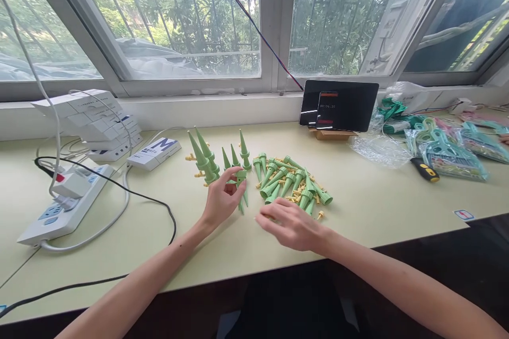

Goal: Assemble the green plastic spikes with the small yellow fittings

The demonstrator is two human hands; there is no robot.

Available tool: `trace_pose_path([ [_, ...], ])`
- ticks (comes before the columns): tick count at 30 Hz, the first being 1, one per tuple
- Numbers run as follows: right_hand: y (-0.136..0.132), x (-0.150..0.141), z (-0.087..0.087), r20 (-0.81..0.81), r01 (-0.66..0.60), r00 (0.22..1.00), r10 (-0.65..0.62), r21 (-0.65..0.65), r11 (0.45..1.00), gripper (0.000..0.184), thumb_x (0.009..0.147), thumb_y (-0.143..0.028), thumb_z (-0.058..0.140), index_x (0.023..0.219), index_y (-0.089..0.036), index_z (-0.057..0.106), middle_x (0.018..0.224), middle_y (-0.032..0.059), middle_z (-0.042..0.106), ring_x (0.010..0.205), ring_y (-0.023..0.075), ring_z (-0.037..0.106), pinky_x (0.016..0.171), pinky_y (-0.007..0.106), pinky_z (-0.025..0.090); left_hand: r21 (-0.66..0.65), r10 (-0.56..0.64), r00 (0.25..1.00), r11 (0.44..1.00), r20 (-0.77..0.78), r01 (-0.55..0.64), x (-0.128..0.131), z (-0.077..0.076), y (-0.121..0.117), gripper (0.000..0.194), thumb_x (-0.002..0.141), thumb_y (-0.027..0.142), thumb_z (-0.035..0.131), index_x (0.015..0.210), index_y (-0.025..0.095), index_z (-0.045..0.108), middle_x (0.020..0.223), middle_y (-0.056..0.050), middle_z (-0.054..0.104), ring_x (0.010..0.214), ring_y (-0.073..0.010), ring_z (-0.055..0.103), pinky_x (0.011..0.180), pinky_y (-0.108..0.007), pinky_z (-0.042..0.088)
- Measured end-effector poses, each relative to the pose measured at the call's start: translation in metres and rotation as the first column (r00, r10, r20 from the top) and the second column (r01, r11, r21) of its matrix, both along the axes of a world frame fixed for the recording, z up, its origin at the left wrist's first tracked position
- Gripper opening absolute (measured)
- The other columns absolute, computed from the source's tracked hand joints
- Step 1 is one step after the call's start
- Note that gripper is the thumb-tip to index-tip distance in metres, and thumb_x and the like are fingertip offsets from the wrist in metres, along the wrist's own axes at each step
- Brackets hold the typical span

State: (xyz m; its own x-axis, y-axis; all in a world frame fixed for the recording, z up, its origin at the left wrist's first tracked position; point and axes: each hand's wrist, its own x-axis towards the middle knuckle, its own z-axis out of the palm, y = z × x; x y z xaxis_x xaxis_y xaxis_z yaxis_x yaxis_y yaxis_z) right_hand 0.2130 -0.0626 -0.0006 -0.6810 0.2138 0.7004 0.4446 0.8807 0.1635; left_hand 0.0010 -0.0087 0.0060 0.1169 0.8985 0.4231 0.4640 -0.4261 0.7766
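Note:
My left hand (222,198) is closed on a green plastic watering spike (240,175), its wide cap end up and its pointed end down. Behind it, several green spikes (203,159) stand upright on their caps, some with small yellow valves sticking out at the side. My right hand (292,225) hovers just in front of a heap of loose green spikes (288,183). Its fingertips are drawn together, and what they hold, if anything, is hidden. Small yellow valves lie among the heap, and one yellow valve (321,215) rests by its right front edge.
A white power strip (73,212) with cables and stacked white boxes (99,122) occupy the left of the table (222,262). At the back stands a dark tablet (358,106). A yellow-black handled tool (425,170) and bagged items (451,153) lie right, near another person's hand (504,139).

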Motion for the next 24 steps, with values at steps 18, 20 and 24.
trace_pose_path([
  [18, 0.009, 0.043, -0.02, -0.048, -0.018, 0.999, 0.008, -0.224, 0.975, 0.028, 0.089, 0.002, 0.042, 0.104, -0.017, 0.057, 0.093, 0.009, 0.062, 0.083, 0.0179, 0.054, 0.075, 0.032, 0.049, 0.001, -0.02, 1.0, 1.0, 0.0, 0.02, 0.001, -0.002, 0.0, 0.028, 0.086, 0.032, 0.064, 0.113, 0.024, 0.062, 0.08, 0.003, 0.045, 0.044, -0.0023, 0.035, 0.043, -0.018, 0.032],
  [20, 0.014, 0.034, -0.021, -0.038, -0.014, 0.999, 0.007, -0.194, 0.981, 0.026, 0.089, 0.002, 0.042, 0.101, -0.016, 0.056, 0.09, 0.0089, 0.061, 0.081, 0.0178, 0.052, 0.073, 0.031, 0.048, 0.01, -0.013, 1.0, 1.0, -0.001, 0.013, 0.001, -0.001, 0.0, 0.027, 0.086, 0.032, 0.064, 0.111, 0.024, 0.062, 0.079, 0.003, 0.044, 0.044, -0.0022, 0.035, 0.043, -0.018, 0.031],
  [24, 0.024, 0.019, -0.021, -0.028, -0.019, 1.0, 0.015, -0.163, 0.986, 0.026, 0.087, 0.003, 0.042, 0.099, -0.016, 0.055, 0.088, 0.0083, 0.059, 0.08, 0.0175, 0.05, 0.074, 0.031, 0.048, 0.022, -0.002, 1.0, 1.0, -0.003, 0.002, 0.002, 0.001, -0.001, 0.026, 0.086, 0.031, 0.064, 0.11, 0.024, 0.062, 0.078, 0.004, 0.044, 0.043, -0.002, 0.034, 0.043, -0.018, 0.031],
])
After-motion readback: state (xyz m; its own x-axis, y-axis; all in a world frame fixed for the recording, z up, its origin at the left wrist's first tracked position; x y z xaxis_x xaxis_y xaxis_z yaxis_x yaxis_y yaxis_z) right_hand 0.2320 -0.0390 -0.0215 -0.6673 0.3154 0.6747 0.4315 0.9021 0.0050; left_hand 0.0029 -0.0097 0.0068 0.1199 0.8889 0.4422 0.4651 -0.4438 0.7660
